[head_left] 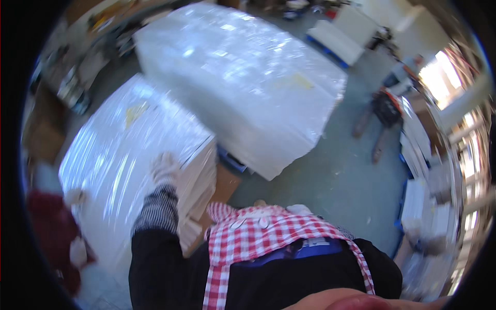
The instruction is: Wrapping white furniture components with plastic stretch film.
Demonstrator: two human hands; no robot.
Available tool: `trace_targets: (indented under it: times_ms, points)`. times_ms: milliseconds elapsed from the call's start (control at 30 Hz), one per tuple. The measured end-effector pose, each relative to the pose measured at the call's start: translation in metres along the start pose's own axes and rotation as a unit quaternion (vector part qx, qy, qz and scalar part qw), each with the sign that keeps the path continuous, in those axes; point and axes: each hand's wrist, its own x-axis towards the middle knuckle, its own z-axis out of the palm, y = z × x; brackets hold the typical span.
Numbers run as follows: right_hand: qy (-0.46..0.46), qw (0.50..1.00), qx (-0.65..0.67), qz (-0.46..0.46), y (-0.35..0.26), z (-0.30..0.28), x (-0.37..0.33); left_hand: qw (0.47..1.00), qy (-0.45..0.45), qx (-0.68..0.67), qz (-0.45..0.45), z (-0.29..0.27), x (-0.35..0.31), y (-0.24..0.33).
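My left hand (165, 169), in a white glove below a striped cuff, lies flat with fingers extended on the near stack wrapped in clear film (124, 150). The stack's pale sheet-like layers show along its right side, and a yellowish patch (135, 113) marks its top. My right hand (299, 209) shows only as a bit of white glove beyond the red-checked apron (268, 232); its fingers are hidden. A larger film-wrapped stack (248, 77) stands just beyond, on a blue pallet (231, 159).
At the left edge a person in a maroon sleeve (49, 222) has white-gloved hands by the near stack. Brown cardboard (226, 184) lies between the stacks. What looks like a pallet jack (385, 111) stands on the green floor (341, 170). White stacks (417, 206) line the right.
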Motion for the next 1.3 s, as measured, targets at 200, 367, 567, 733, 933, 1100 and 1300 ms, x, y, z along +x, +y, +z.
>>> trace_targets:
  times_ms: [200,367,567,733,933,1100,1300]
  points:
    - [-0.010,1.000,0.026,-0.001,0.026,-0.009,0.030,1.000,-0.019,-0.016,-0.012,-0.014,-0.050,-0.008]
    - [0.035,0.992,-0.096,-0.075,0.029,-0.056,0.056,0.987,0.138,0.083,-0.025,0.034,-0.164,-0.036]
    - [0.078,0.954,0.277,-0.082,0.017,-0.066,0.088,0.865,0.130,-0.328,-0.357,0.068,-0.315,-0.009]
    - [-0.127,0.776,0.605,-0.121,-0.113,-0.124,0.013,0.765,0.145,-0.578,-0.243,0.048,-0.369,0.052]
    - [-0.381,0.743,0.489,-0.251,-0.224,-0.099,-0.048,0.718,0.080,-0.667,-0.179,-0.004,-0.403,0.118]
    - [-0.373,0.698,0.574,-0.212,-0.226,-0.092,-0.032,0.909,0.102,-0.362,-0.177,0.009,-0.472,0.066]
    - [-0.086,0.664,0.721,-0.179,-0.220,-0.179,0.035,0.886,-0.095,-0.028,-0.452,0.157,-0.689,-0.068]
